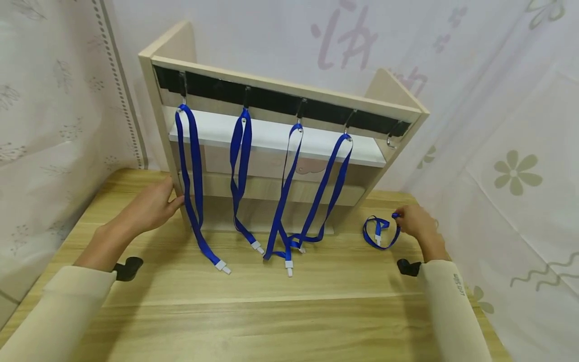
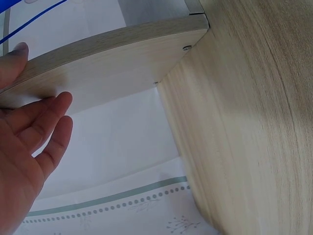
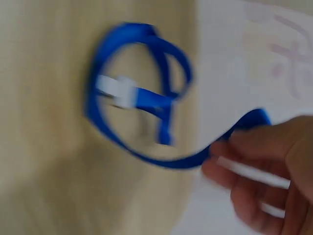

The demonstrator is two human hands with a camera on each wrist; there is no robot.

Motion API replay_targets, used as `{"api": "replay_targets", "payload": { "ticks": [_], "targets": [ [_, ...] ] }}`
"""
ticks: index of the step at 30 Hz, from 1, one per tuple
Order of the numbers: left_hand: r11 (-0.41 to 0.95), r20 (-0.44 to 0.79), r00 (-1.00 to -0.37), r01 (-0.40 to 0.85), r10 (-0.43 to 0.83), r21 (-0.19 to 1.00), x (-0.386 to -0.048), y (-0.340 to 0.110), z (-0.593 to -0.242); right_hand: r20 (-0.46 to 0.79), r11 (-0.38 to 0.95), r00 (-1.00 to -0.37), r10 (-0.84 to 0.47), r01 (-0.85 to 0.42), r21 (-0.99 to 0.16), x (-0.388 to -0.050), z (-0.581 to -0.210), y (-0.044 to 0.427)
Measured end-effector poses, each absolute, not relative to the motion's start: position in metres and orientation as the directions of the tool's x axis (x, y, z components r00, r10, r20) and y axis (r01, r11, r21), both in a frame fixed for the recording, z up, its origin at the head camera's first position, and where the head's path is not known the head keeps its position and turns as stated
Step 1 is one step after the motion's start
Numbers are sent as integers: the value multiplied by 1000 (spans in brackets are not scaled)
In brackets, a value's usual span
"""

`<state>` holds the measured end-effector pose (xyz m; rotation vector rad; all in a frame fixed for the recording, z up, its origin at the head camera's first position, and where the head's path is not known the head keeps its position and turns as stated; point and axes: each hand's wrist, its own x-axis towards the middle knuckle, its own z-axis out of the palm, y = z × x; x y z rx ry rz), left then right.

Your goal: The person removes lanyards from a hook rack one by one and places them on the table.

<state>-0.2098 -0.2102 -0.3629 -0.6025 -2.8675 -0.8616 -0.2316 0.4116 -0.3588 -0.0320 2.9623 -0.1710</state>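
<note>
My right hand (image 1: pixel 416 221) pinches one end of a blue lanyard (image 1: pixel 367 236) at the table's right side. Its loose coil, with a white clip (image 3: pixel 117 90), lies on the wood in the right wrist view. My left hand (image 1: pixel 154 203) holds the left side panel of a wooden shelf (image 1: pixel 280 191), thumb on one face and fingers on the other, as the left wrist view (image 2: pixel 29 137) shows. Several blue lanyards (image 1: pixel 195 151) hang from the hooks of a black strip (image 1: pixel 276 104) along the shelf's top. The rightmost hook (image 1: pixel 391 142) carries no lanyard.
The shelf stands on a wood-grain table (image 1: pixel 253 322) against a patterned white curtain (image 1: pixel 271 30). White clips (image 1: pixel 221 266) on the hanging lanyards reach down to the tabletop. Dark wrist-worn pieces (image 1: pixel 128 269) show beside both sleeves.
</note>
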Motion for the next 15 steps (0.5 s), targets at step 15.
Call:
{"api": "replay_targets", "payload": {
  "ticks": [15],
  "targets": [
    [763, 185, -918, 394, 350, 512, -209, -209, -362, -99, 950, -962, -255, -230, -209, -224, -351, 394]
  ]
}}
